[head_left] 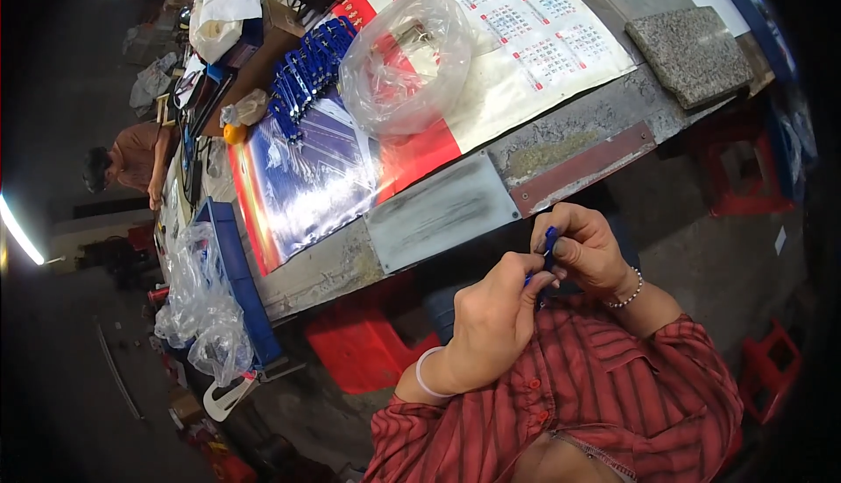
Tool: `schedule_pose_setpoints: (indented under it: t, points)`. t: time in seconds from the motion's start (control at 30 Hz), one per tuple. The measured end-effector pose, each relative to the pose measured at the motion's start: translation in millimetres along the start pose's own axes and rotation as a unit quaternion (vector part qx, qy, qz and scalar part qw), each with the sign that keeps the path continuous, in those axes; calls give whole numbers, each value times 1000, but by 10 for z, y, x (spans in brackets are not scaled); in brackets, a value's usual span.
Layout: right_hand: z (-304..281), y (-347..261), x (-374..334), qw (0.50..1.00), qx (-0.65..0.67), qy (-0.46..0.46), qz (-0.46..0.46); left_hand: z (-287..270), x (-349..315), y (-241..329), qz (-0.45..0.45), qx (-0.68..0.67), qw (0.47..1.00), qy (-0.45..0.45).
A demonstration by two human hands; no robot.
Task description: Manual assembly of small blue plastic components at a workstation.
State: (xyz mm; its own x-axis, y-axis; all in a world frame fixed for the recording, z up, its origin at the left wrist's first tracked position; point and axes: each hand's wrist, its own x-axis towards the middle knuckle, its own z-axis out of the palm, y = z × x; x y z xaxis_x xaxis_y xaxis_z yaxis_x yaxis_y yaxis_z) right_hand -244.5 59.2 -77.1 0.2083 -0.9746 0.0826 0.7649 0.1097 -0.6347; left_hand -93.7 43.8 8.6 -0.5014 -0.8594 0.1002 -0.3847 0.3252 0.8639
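Observation:
Close to my chest, past the table's near edge, both hands meet around a small blue piece (550, 242). My right hand (585, 248) pinches it between thumb and fingers. My left hand (492, 310) is closed on its lower end, where a bit of blue shows by the fingertips; the rest is hidden. Across the table lies a heap of similar blue pieces with silvery metal parts (298, 76). Beside the heap is an open clear plastic bag (405, 63) with some metallic-looking things in it, too blurred to name.
A calendar poster (547, 32) covers much of the worktable. A worn metal plate (442, 211) lies at its near edge, a granite slab (689, 56) at right. A blue bin (238, 282) with plastic bags hangs left. Red stools (361, 343) stand below. Another person (136, 161) is far left.

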Motion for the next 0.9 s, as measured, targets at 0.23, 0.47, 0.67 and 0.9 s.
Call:
schedule_pose_setpoints:
  t: [0.23, 0.47, 0.67, 0.9]
  points:
    - [-35, -8, -24, 993, -114, 16, 9, -122, 67, -40, -22, 77, 995, -65]
    - [102, -242, 79, 952, -306, 9, 21, -269, 159, -177, -35, 19, 992, -123]
    - [278, -346, 247, 973, -138, 75, 169, -216, 55, -250, 11, -10, 998, -57]
    - [324, -324, 185, 887, -405, -108, -191, -149, -269, -422, -96, -415, 901, -76]
